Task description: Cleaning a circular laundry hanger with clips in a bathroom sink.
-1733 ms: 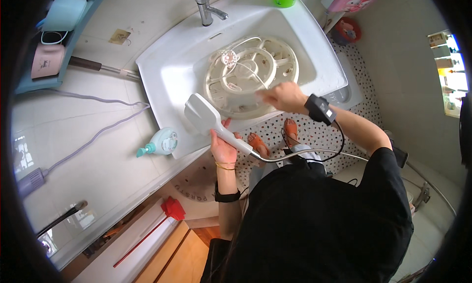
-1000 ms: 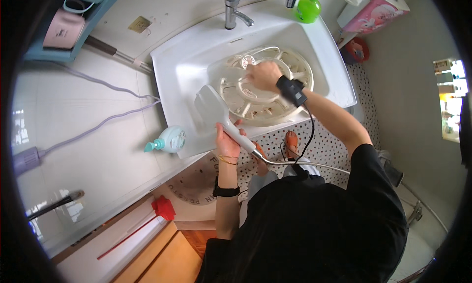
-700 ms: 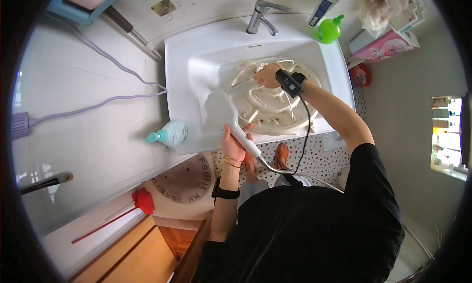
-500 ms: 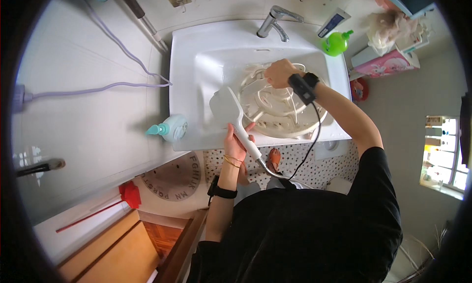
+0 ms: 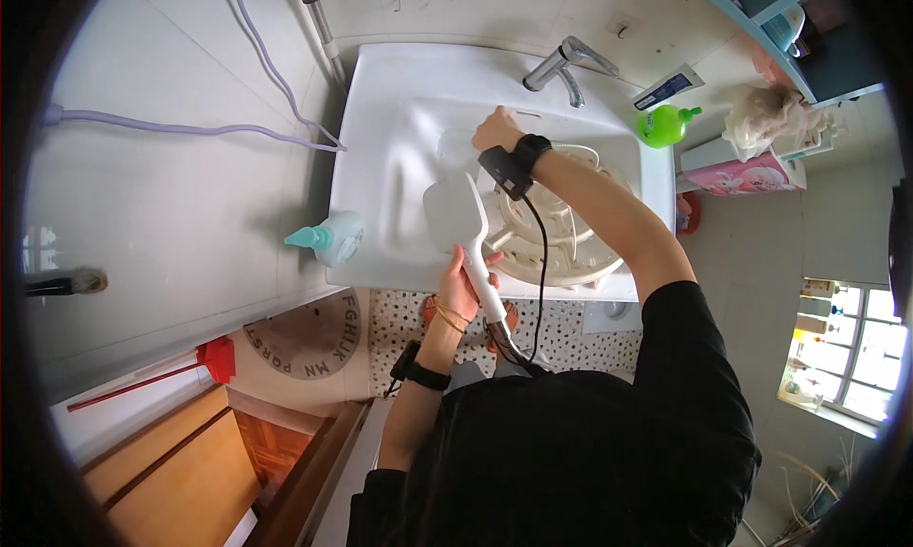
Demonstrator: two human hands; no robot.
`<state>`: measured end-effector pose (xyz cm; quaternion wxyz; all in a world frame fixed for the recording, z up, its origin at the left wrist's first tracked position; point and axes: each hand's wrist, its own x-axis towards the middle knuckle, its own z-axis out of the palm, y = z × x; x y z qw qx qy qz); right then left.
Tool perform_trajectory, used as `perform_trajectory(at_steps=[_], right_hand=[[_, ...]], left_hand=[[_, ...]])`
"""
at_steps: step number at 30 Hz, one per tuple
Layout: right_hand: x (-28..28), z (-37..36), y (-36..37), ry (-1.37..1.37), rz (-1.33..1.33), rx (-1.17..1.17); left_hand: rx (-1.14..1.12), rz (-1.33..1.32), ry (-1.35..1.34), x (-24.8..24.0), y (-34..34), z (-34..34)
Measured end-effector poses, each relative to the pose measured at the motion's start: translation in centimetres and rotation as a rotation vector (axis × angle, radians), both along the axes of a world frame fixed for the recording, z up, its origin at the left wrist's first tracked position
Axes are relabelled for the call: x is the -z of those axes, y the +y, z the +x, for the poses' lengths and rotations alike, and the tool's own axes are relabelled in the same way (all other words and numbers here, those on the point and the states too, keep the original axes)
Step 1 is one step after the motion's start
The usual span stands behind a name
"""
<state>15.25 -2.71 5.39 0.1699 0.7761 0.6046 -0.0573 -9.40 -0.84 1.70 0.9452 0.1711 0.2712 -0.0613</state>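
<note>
From where I stood, the L hand (image 5: pixel 460 288) was wrapped round the handle (image 5: pixel 491 304) of a wht shower head (image 5: pixel 453 212), just by the front edge of the basin (image 5: pixel 376 124). The broad end pointed away from the person's blk top (image 5: pixel 561 452), over the basin's L half; the metal hose (image 5: pixel 501 333) ran from the handle's foot back twd that top. The R hand (image 5: pixel 498 130) was up over the back part of the basin, fingers curled in; couldn't tell if it held anything. A cream round frame (image 5: pixel 556 267), all rings & spokes, lay in the basin, mostly R of the shower head, partly hidden by the R forearm (image 5: pixel 613 214). A blk box (image 5: pixel 504 171) sat at that wrist, w/ a blk cable (image 5: pixel 543 271) hanging in front of the frame. Tap (image 5: pixel 561 69) stood at the back rim, a grn bottle (image 5: pixel 664 126) nr the back R corner, w/ a tube (image 5: pixel 669 88) just behind it. A mint pump bottle (image 5: pixel 341 239) was by the L rim, twd the front.
</note>
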Motion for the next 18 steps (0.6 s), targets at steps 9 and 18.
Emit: perform_trajectory(at_steps=[9,18], right_hand=[[-0.6,-2.1,1.1,0.059,-0.060,-0.152],[-0.7,-1.0,0.2,-0.067,0.020,-0.067]], left_hand=[[0.005,-0.042,-0.056,0.9,0.3,-0.5],[0.014,-0.046,-0.046,0.5,0.4,-0.4]])
